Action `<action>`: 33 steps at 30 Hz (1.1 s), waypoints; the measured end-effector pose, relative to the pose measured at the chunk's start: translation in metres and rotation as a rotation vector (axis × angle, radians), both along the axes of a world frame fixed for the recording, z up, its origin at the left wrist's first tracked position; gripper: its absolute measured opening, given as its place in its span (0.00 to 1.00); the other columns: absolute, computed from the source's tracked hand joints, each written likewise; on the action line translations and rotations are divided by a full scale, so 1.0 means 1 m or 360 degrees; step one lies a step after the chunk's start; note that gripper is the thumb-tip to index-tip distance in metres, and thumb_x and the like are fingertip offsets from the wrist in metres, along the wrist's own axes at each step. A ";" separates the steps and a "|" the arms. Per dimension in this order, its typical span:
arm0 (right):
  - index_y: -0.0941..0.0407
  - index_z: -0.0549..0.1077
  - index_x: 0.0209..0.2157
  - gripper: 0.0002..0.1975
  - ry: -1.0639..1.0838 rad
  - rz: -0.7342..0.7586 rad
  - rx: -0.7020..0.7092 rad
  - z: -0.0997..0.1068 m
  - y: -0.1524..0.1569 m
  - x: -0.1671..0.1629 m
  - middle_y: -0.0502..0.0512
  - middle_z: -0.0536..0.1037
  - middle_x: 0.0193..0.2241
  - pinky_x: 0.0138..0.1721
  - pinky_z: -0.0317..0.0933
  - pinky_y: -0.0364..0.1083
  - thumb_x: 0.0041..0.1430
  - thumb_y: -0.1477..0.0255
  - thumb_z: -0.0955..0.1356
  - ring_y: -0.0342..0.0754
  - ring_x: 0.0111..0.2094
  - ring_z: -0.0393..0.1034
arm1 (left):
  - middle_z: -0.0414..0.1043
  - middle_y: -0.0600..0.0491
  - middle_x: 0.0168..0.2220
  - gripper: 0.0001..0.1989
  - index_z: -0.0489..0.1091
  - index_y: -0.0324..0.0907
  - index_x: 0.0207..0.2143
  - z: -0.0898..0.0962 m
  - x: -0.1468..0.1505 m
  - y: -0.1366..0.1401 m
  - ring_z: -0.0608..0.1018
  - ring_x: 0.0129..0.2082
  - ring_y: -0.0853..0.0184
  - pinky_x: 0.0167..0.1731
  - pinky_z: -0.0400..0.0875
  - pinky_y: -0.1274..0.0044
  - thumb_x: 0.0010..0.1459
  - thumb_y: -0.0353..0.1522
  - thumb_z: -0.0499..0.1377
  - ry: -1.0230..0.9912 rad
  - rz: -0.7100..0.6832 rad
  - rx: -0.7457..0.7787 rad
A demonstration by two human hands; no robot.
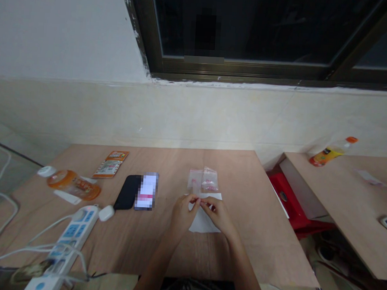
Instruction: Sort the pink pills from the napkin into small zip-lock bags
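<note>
My left hand (184,211) and my right hand (216,211) meet over a white sheet of paper (205,222), with thumbs and fingers pinched together. Whatever sits between the fingertips is too small to make out. Just beyond the fingers lie small clear plastic bags (210,179) with pinkish-red marks. A pale translucent strip (196,188) runs from the bags toward my left fingertips; whether it is held, I cannot tell. Both hands partly cover the paper.
On the left of the wooden table (256,248) are a lit phone (146,191), a black case (128,192), an orange packet (111,164), a lying orange bottle (74,184) and a power strip (73,234) with cables. A second table (342,213) holds another bottle (329,153).
</note>
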State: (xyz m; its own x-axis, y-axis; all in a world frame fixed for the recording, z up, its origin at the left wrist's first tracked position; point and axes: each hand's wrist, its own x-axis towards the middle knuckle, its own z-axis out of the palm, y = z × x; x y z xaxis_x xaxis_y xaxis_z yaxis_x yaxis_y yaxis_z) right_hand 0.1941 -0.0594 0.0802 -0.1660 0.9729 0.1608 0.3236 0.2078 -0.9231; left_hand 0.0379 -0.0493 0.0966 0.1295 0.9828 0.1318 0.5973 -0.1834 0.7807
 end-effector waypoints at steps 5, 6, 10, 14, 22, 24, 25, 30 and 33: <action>0.52 0.80 0.39 0.12 -0.0104 -0.0038 -0.0006 0.001 0.000 -0.001 0.53 0.82 0.33 0.27 0.59 0.42 0.62 0.63 0.66 0.47 0.28 0.71 | 0.78 0.50 0.32 0.08 0.75 0.44 0.33 0.002 0.000 0.000 0.79 0.35 0.62 0.39 0.71 0.72 0.59 0.32 0.55 0.0073 0.0003 0.0102; 0.52 0.80 0.39 0.12 -0.0115 -0.0050 -0.0011 0.001 0.000 -0.001 0.54 0.81 0.33 0.27 0.59 0.43 0.62 0.63 0.66 0.47 0.27 0.71 | 0.78 0.50 0.32 0.08 0.75 0.44 0.33 0.002 0.000 0.000 0.79 0.35 0.62 0.39 0.70 0.72 0.59 0.32 0.55 0.0073 -0.0008 0.0107; 0.53 0.80 0.34 0.11 -0.0135 -0.0117 -0.0014 0.001 -0.001 -0.003 0.54 0.81 0.31 0.27 0.58 0.43 0.60 0.64 0.67 0.47 0.26 0.71 | 0.78 0.50 0.32 0.10 0.74 0.43 0.32 0.005 -0.002 0.000 0.78 0.36 0.63 0.39 0.70 0.73 0.61 0.33 0.54 0.0019 -0.0099 0.0037; 0.54 0.78 0.30 0.09 -0.0167 -0.0208 0.0020 -0.001 -0.003 -0.007 0.52 0.79 0.26 0.26 0.58 0.42 0.58 0.67 0.67 0.46 0.25 0.69 | 0.76 0.51 0.32 0.10 0.71 0.43 0.30 0.009 -0.004 0.000 0.77 0.35 0.64 0.38 0.68 0.74 0.62 0.33 0.52 0.0017 -0.0213 -0.0025; 0.55 0.72 0.25 0.10 -0.0267 -0.0390 0.0106 0.000 -0.003 -0.016 0.50 0.75 0.22 0.26 0.57 0.40 0.58 0.67 0.65 0.43 0.23 0.67 | 0.71 0.53 0.31 0.12 0.65 0.43 0.32 0.015 0.004 -0.005 0.75 0.33 0.66 0.36 0.66 0.76 0.65 0.34 0.45 0.0063 -0.0227 0.0041; 0.55 0.72 0.24 0.10 -0.0278 -0.0425 0.0118 0.001 -0.004 -0.017 0.50 0.75 0.23 0.26 0.58 0.40 0.58 0.67 0.65 0.43 0.23 0.67 | 0.71 0.53 0.31 0.12 0.64 0.43 0.32 0.013 0.006 -0.005 0.74 0.33 0.66 0.36 0.66 0.76 0.64 0.34 0.45 0.0062 -0.0211 0.0049; 0.54 0.72 0.24 0.10 -0.0294 -0.0452 0.0124 0.002 -0.004 -0.016 0.50 0.75 0.23 0.26 0.58 0.40 0.58 0.67 0.65 0.43 0.23 0.67 | 0.71 0.53 0.31 0.12 0.64 0.43 0.32 0.012 0.007 -0.005 0.74 0.33 0.66 0.36 0.65 0.76 0.64 0.33 0.45 0.0055 -0.0201 0.0044; 0.55 0.72 0.25 0.08 -0.0428 -0.0698 0.0158 0.005 -0.005 -0.007 0.50 0.75 0.22 0.26 0.56 0.41 0.56 0.69 0.64 0.43 0.22 0.67 | 0.67 0.56 0.27 0.08 0.63 0.43 0.29 0.004 0.005 -0.001 0.72 0.29 0.68 0.32 0.63 0.78 0.60 0.30 0.48 0.0013 -0.0028 0.0040; 0.55 0.72 0.26 0.08 -0.0428 -0.0776 0.0128 0.005 -0.005 0.000 0.49 0.75 0.23 0.27 0.56 0.41 0.56 0.69 0.65 0.43 0.22 0.68 | 0.67 0.57 0.26 0.07 0.64 0.43 0.28 0.004 0.003 0.000 0.71 0.29 0.69 0.33 0.62 0.78 0.58 0.30 0.50 -0.0013 -0.0051 0.0078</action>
State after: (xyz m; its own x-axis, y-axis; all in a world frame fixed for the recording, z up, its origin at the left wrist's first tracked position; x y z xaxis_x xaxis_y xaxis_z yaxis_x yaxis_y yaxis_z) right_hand 0.1941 -0.0640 0.0853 0.2547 0.9337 0.2517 0.6214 0.0414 -0.7824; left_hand 0.0405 -0.0494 0.1003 0.1595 0.9705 0.1809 0.5845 -0.2405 0.7750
